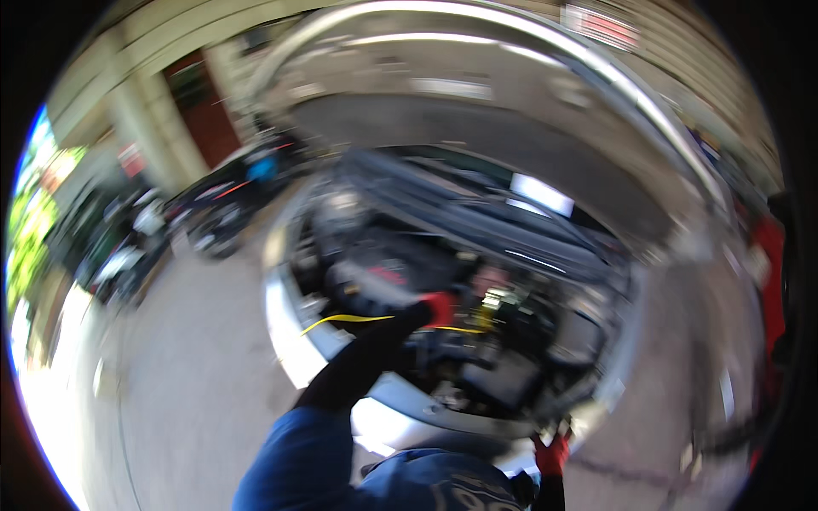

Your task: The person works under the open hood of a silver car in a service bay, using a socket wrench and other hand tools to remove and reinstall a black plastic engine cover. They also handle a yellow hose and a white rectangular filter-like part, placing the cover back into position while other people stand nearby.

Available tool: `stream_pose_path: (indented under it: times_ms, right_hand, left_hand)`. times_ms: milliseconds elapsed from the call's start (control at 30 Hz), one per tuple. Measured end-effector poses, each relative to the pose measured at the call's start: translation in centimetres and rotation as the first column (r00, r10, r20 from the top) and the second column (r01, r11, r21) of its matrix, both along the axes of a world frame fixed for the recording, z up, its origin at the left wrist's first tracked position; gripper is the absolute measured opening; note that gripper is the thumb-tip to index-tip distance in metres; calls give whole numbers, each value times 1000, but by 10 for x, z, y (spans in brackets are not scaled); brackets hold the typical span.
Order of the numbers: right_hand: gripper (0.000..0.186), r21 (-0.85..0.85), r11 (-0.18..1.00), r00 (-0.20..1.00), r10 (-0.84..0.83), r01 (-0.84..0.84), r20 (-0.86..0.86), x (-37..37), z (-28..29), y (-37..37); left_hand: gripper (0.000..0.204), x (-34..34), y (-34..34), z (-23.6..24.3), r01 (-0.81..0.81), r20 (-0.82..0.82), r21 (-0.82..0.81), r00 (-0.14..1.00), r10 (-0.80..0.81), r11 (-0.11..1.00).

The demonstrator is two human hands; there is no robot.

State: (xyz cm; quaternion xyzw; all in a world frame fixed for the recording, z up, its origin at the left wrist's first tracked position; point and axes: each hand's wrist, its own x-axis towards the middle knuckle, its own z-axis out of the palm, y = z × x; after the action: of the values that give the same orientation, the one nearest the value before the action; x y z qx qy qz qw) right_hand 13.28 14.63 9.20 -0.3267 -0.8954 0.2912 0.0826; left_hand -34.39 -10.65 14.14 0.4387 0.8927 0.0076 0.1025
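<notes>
Raised hood [511, 111] above the open engine bay [477, 315] of a silver car (view blurred). Left hand [439, 308], red-gloved, reaches into the bay beside a thin yellow strip [345, 320]; grip cannot be told. Right hand [552, 456] rests at the front edge, grip unclear. Work appears underway.

From my remote feed, a blurred red-and-white rectangular sign [601, 25] hangs on the wall's top edge, another small red sign [130, 157] on a left pillar.
</notes>
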Motion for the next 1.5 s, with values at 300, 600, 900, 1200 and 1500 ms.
stream_pose_path:
  times_ms: [300, 600, 900, 1200, 1500]
  right_hand:
    - [90, 42, 996, 967, -86, 79, 239, -5, 7, 2]
    - [87, 7, 995, 967, -94, 96, 237, -4, 20, 1]
    - [87, 43, 996, 966, -81, 73, 244, -3, 17, 4]
    - [86, 17, 996, 971, -86, 84, 222, -1, 24, 1]
    - [85, 15, 997, 967, -74, 72, 244, -1, 22, 4]
  left_hand:
    - [61, -2, 11, 59, -257, 237, -128, 930, 281, 958]
    - [44, 14, 14, 73, -50, -74, 31, 996, 52, 998]
    - [45, 23, 18, 73, -63, -43, -56, 997, 61, 996]
    - [57, 33, 23, 82, -78, -122, -77, 990, 69, 994]
    - [51, 10, 17, 65, -26, -101, -69, 995, 19, 997]
